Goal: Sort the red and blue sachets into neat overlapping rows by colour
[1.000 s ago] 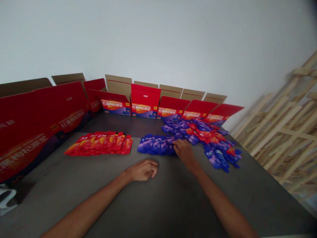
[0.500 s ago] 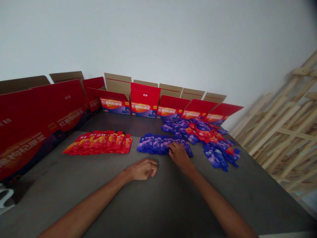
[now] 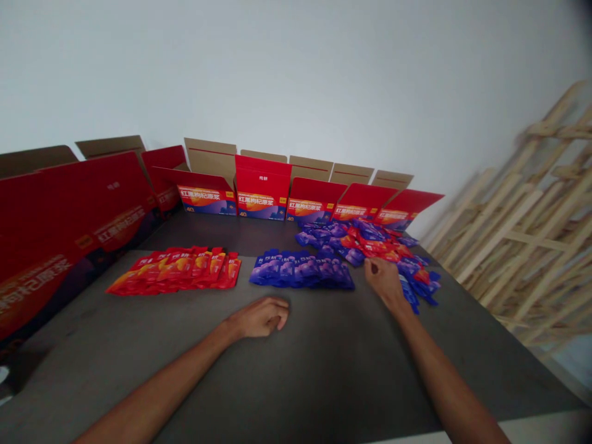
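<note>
My left hand (image 3: pixel 264 316) rests on the grey table with its fingers curled and nothing visible in them. Above it lies a row of overlapping purple sachets (image 3: pixel 300 269). My right hand (image 3: pixel 383 277) is at the near left side of a mixed pile of purple and red sachets (image 3: pixel 383 243), its fingers curled together; whether they pinch anything is hidden. It partly covers some purple sachets at the pile's near edge. A fanned row of red sachets (image 3: pixel 178 270) lies to the left of the purple row.
Open red cartons (image 3: pixel 261 197) stand along the back of the table (image 3: pixel 296 376). Larger red cartons (image 3: pixel 78 228) line the left side. Wooden racks (image 3: pixel 522 234) lean against the wall at right. A white object (image 3: pixel 4 374) shows at the left edge.
My right hand has moved right, off the purple row and over to the mixed pile. My left hand has stayed in place on the table. The view has shifted slightly.
</note>
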### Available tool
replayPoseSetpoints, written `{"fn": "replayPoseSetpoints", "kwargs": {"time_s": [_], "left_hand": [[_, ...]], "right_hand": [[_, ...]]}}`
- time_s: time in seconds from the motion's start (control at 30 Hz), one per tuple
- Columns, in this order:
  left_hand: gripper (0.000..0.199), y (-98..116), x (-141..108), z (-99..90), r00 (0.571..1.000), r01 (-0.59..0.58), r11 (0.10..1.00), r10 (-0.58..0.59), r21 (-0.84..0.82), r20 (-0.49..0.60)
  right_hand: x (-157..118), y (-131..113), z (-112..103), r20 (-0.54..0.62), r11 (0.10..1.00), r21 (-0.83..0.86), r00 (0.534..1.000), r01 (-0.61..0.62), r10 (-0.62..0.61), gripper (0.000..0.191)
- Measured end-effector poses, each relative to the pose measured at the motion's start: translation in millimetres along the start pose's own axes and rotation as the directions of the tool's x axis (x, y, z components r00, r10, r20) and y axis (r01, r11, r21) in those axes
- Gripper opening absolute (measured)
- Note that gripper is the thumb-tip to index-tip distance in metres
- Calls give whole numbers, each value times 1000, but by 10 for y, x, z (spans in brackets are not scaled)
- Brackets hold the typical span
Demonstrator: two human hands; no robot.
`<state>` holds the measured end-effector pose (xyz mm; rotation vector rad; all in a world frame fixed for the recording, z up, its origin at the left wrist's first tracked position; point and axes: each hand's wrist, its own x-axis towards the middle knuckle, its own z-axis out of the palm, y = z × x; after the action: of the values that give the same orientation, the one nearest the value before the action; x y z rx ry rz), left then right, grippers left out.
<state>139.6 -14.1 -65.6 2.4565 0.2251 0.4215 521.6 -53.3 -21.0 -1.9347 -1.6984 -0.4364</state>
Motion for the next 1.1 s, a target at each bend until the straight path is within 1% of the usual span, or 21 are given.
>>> {"fn": "replayPoseSetpoints", "kwargs": {"time_s": [0.07,0.13,0.17,0.23,0.3,0.4,0.47,0.57,0.7,0.8,0.87,0.97,1.03,1.1], "left_hand": [[31,4,-1,-1,1000,-2,1000,1,-1,-9],[30,4,-2,0,1000,-3,1000,3,-1,-12],[30,2,-3,1,1000,-3,1000,3,-1,-12],[30,-5,-4,3,1000,-1,1000,1,1,-10],[31,-11,-5,5,1000,2,1000,-2,2,-9],[32,-14,-7,5,1000,6,1000,-6,2,-6],[32,-10,-6,5,1000,6,1000,-6,0,-6],[31,-2,-4,4,1000,3,1000,-3,-5,-7],[31,5,0,3,1000,-2,1000,2,-3,-6],[31,7,1,3,1000,-6,1000,6,3,-8],[30,9,2,3,1000,-7,1000,7,8,-9],[30,12,2,2,1000,-6,1000,6,13,-4],[30,14,2,1,1000,-3,1000,3,16,-1],[30,17,4,0,1000,-2,1000,2,15,2]], "right_hand": [[-3,279,-49,-33,990,-75,993,-117,115,37],[-2,574,-68,-48,949,-196,969,-247,242,36],[0,721,-65,-40,921,-264,957,-286,286,37],[6,993,-36,29,879,-377,944,-294,328,39],[6,1203,8,120,860,-431,927,-273,355,43],[-9,1367,63,201,852,-443,895,-279,398,44],[-23,1395,78,212,846,-452,887,-283,411,41],[-29,1384,68,219,840,-473,888,-266,404,40],[-1,1346,19,241,839,-493,891,-229,385,36],[21,1313,-44,228,830,-506,891,-236,392,33],[26,1283,-106,192,815,-518,892,-262,409,35],[19,1199,-237,88,791,-507,893,-342,442,38],[12,1090,-344,-3,786,-478,895,-392,445,38],[12,916,-448,-94,799,-443,907,-408,411,37]]}}
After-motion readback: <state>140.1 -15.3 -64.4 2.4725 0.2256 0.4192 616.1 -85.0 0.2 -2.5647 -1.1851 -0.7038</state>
